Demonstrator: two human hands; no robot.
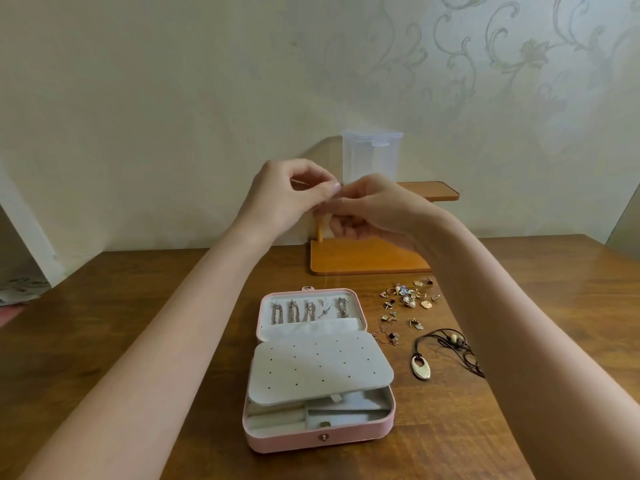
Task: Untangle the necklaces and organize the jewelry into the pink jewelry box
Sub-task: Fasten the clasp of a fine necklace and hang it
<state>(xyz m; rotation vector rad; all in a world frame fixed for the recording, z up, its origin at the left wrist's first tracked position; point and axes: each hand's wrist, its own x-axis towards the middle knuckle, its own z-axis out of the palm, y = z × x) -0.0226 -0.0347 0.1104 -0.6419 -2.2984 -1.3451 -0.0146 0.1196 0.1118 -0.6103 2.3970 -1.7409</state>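
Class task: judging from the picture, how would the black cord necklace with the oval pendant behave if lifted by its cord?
The cord necklace lies in loose, overlapping loops on the table, so it would probably hang floppy and might snag on itself. Its oval pendant looks solid and glossy, so it would likely swing low as the heaviest part.

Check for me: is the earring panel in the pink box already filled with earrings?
No, the grey panel in the pink box shows only bare holes, and the loose earrings lie on the table right of the box.

We saw a pink jewelry box (313,439) with grey lining on the brown table (138,306); beyond it, an orange stand (367,259).
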